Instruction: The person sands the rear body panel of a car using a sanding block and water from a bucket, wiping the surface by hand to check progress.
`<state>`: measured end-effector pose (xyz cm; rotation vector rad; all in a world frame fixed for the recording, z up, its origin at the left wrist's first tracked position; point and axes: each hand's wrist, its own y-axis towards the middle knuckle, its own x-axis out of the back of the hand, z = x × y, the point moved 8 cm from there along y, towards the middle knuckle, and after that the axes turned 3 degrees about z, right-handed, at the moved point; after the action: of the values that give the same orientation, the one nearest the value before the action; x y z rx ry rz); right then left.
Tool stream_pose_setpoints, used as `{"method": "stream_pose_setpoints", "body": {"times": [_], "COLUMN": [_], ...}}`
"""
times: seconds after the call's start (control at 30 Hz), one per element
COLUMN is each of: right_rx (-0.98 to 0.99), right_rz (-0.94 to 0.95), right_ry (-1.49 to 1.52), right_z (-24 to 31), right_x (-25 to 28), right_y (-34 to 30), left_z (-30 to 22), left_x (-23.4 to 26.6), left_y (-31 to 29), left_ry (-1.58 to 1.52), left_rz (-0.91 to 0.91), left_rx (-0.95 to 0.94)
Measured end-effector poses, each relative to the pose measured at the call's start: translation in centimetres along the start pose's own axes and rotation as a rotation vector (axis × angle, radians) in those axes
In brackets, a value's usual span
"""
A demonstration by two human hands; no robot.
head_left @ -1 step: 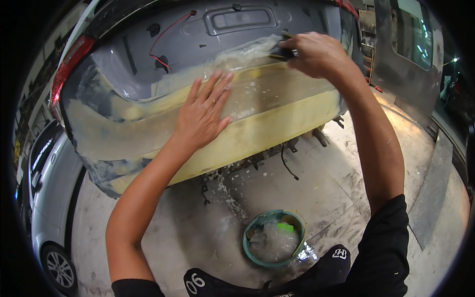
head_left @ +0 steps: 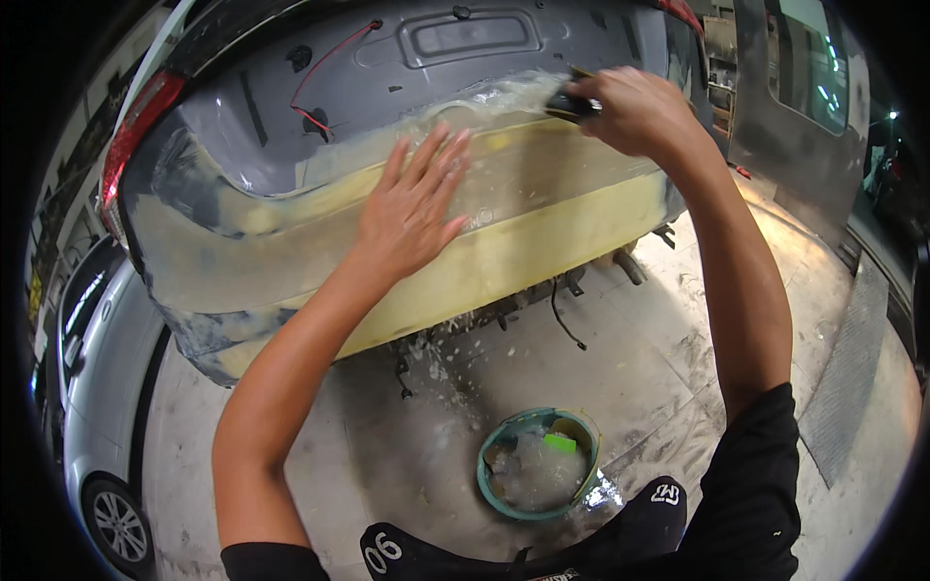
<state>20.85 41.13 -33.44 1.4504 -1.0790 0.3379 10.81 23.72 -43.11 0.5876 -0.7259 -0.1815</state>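
Note:
In front of me is the rear bumper (head_left: 572, 221) of a car, wet, with yellowish filler over grey primer. My left hand (head_left: 412, 208) lies on it, fingers spread and holding nothing. At the upper right of the bumper, my right hand (head_left: 635, 108) is closed round a black sanding block (head_left: 572, 104), its underside hidden against the ledge. Milky water (head_left: 484, 97) spreads along that ledge to the left of the block. Drops fall from the bumper's lower edge.
A teal bucket (head_left: 489, 496) of cloudy water stands on the floor near my legs, a bright green piece (head_left: 559, 443) inside. A silver car (head_left: 102, 387) is at the left. A grey door panel (head_left: 790, 116) stands at the right. Wires hang under the bumper.
My right hand has slid slightly to the right with the sanding block. My left hand has shifted a little right and up across the bumper. The falling water has scattered into drops.

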Motion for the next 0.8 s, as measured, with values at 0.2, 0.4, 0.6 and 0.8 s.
{"method": "stream_pose_setpoints", "body": {"times": [0.2, 0.4, 0.6, 0.8], "right_rx": [0.081, 0.01, 0.135, 0.269], "right_rz": [0.308, 0.929, 1.074, 1.117], "right_ry": [0.87, 1.111, 1.017, 0.975], "right_z": [3.3, 16.4, 21.2, 22.2], "right_x": [-21.7, -41.0, -43.0, -43.1], "right_y": [-18.4, -40.7, -43.1, -43.8], "left_z": [-1.4, -1.2, -7.4, -15.3], "left_x": [-2.0, -1.4, -4.1, -8.3], "left_y": [3.0, 0.6, 10.4, 20.6], "left_ry": [0.076, 0.114, 0.121, 0.225], "left_rz": [0.038, 0.141, 0.005, -0.056], "left_rx": [-0.059, -0.009, -0.013, 0.025]}}
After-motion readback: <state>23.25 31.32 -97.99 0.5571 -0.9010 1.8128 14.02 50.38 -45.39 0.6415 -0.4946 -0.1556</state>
